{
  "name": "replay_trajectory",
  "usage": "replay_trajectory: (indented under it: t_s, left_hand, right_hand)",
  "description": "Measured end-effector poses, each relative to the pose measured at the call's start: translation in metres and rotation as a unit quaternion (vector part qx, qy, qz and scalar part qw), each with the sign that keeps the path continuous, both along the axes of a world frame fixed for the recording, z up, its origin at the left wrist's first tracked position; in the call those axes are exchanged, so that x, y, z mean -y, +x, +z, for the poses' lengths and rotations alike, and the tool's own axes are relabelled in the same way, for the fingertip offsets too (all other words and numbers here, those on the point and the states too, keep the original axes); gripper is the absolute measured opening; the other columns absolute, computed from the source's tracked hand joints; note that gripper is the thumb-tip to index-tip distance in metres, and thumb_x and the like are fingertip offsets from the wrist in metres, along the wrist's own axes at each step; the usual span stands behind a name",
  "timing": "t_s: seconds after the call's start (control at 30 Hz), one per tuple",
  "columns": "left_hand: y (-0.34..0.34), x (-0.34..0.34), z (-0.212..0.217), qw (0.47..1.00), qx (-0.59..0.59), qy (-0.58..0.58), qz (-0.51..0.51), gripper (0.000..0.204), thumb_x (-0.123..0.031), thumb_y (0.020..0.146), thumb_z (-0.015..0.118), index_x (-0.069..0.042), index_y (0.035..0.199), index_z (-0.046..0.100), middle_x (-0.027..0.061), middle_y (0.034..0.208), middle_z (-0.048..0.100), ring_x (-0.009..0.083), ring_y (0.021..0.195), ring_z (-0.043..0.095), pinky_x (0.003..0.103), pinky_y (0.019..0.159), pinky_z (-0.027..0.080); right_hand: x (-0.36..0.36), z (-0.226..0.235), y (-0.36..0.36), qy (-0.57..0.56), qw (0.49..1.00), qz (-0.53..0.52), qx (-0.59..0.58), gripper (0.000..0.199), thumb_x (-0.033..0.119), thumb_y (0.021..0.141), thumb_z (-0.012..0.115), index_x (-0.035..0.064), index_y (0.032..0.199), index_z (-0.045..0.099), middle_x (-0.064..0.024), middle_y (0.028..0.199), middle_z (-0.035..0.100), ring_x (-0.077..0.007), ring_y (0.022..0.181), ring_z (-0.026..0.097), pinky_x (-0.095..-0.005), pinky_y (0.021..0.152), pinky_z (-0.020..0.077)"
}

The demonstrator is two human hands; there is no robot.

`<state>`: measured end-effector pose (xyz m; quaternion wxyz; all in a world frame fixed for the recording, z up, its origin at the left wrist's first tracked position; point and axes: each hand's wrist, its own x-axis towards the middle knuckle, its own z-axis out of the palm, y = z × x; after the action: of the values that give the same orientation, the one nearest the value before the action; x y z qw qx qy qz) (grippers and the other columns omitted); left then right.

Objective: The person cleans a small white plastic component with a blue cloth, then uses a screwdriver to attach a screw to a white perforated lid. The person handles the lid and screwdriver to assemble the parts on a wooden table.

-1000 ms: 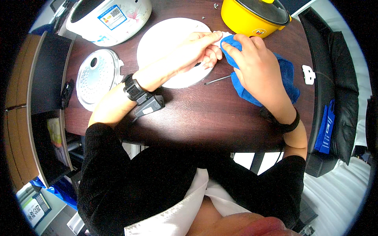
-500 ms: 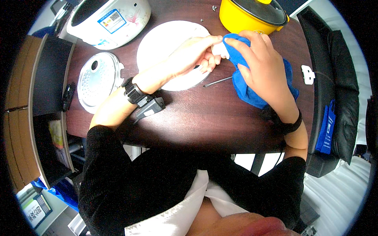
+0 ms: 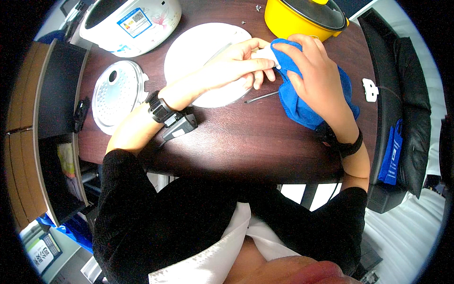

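My left hand [image 3: 236,64] is closed on a small white part [image 3: 266,56], whose kind I cannot make out because the fingers cover much of it. Against that part my right hand [image 3: 314,71] presses a blue cloth [image 3: 286,57], gripping it between thumb and fingers. The rest of the cloth hangs down to the table below the right hand. Under my left hand lies a large white round lid-like piece [image 3: 189,52]. A thin metal rod [image 3: 261,98], like a screwdriver shaft, sticks out from beneath the cloth.
A white rice cooker body [image 3: 142,26] stands at the far left, with a perforated round inner lid [image 3: 115,97] nearer me. The yellow pot [image 3: 302,21] with a dark lid is at the far right. Small screws [image 3: 258,8] and a white plug-like piece [image 3: 370,90] lie on the table.
My left hand has turned, its thumb and fingers shifting on the white part. My right hand stays almost in place, with the cloth still against the part.
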<state>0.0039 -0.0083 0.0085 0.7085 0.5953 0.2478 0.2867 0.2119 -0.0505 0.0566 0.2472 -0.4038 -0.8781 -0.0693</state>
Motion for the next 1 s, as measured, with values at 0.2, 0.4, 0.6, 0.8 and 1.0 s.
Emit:
replay_trajectory:
  t_s: [0.2,0.4,0.6,0.8,1.0]
  left_hand:
    - [-0.001,0.001,-0.004,1.0,-0.008,0.023,-0.001,0.031,-0.03,0.102,0.044,0.0,0.107,0.051,0.0134,0.086,0.066,0.0122,0.055,0.059,0.022,0.046,0.047]
    - [-0.001,0.004,-0.001,1.0,0.023,0.0,0.016,0.039,-0.037,0.102,0.044,0.001,0.102,0.054,0.013,0.083,0.066,0.0127,0.055,0.059,0.023,0.048,0.047]
    - [-0.004,-0.007,-0.013,0.995,0.064,-0.073,0.022,0.041,-0.038,0.101,0.044,0.001,0.099,0.055,0.0136,0.085,0.066,0.013,0.059,0.06,0.023,0.048,0.046]
    - [-0.004,-0.007,-0.01,0.991,0.08,-0.099,0.031,0.039,-0.037,0.102,0.044,0.001,0.099,0.054,0.0131,0.083,0.065,0.013,0.058,0.06,0.023,0.047,0.045]
    - [-0.002,-0.006,-0.007,0.991,0.097,-0.088,0.014,0.036,-0.035,0.102,0.044,0.001,0.099,0.053,0.0123,0.08,0.063,0.0123,0.057,0.058,0.023,0.046,0.044]
  right_hand:
    - [-0.003,-0.004,-0.001,-0.012,1.0,0.013,0.006,0.046,0.008,0.071,0.069,0.0127,0.116,0.059,-0.0078,0.114,0.056,-0.0295,0.103,0.056,-0.0394,0.083,0.0507]
    - [-0.003,-0.001,0.0,-0.003,1.0,0.017,0.017,0.047,0.01,0.071,0.07,0.012,0.117,0.059,-0.0076,0.115,0.056,-0.0288,0.103,0.056,-0.0385,0.084,0.0511]
    - [0.005,-0.002,-0.006,0.018,0.997,0.001,0.069,0.048,0.011,0.069,0.073,0.0122,0.115,0.06,-0.006,0.116,0.056,-0.0268,0.101,0.055,-0.0355,0.081,0.0516]
    - [0.006,0.01,0.001,-0.042,0.996,0.044,0.066,0.044,0.01,0.07,0.071,0.0137,0.113,0.061,-0.0063,0.114,0.056,-0.0276,0.102,0.055,-0.0364,0.082,0.0512]
    - [-0.005,0.011,0.013,-0.013,0.999,0.004,-0.049,0.041,0.007,0.074,0.063,0.0144,0.114,0.06,-0.0094,0.11,0.056,-0.032,0.104,0.055,-0.0409,0.085,0.049]
